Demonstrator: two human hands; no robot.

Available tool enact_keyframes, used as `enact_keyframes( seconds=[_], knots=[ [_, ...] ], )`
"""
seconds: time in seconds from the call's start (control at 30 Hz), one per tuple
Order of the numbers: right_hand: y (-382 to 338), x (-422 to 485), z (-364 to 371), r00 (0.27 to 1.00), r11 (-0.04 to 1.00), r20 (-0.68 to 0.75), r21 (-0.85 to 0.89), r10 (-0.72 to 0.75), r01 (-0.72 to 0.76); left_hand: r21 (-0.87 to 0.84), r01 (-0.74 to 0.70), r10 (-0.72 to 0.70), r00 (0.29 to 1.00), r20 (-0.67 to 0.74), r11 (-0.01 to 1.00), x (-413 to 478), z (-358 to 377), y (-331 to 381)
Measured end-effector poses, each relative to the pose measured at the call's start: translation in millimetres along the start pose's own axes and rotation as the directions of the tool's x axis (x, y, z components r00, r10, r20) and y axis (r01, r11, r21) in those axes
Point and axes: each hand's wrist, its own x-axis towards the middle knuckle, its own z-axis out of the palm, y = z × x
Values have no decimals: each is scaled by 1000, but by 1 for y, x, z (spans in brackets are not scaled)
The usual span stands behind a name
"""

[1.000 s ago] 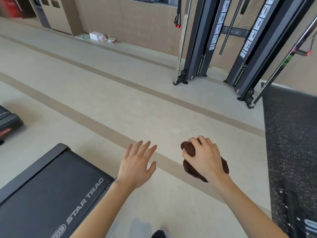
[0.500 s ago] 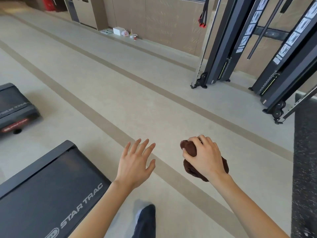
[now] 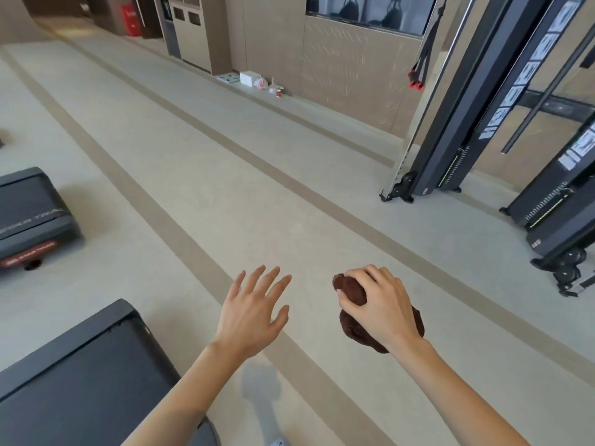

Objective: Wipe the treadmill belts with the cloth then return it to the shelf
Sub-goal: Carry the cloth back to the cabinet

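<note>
Two hands | left hand (image 3: 254,313): fingers spread, holding nothing | right hand (image 3: 380,304): grips bunched brown cloth (image 3: 352,292)

Far treadmill (image 3: 30,201), left edge: faint grey "STAR TRAC" on its end cover, same name blurred on red strip (image 3: 29,257) below; cable machine (image 3: 463,117) placards (image 3: 528,72) unreadable.

Soft brown cloth (image 3: 352,291); matt black treadmill (image 3: 80,375).
</note>
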Motion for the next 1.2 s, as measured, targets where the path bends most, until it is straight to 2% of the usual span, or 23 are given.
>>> enact_keyframes(
  seconds=[0.2,0.43,0.6,0.87,1.0,1.2],
  knots=[
    [16,74,26,1000,999,-6,39,-17,17,-12,49,-49,998,-35,999,73,2,-28],
    [51,166,53,998,998,-17,41,-55,56,-19,116,-116,993,-4,993,142,31,-45],
    [80,249,75,996,994,36,78,-86,83,-9,152,-152,988,-5,988,223,47,-53],
    [128,401,97,981,978,46,97,-188,183,11,232,-230,969,-85,973,364,47,-64],
    [140,461,114,962,959,36,104,-270,265,17,264,-262,961,-84,964,416,51,-78],
    [142,526,147,955,947,47,152,-291,282,8,300,-299,952,-66,954,473,61,-108]
  ],
)
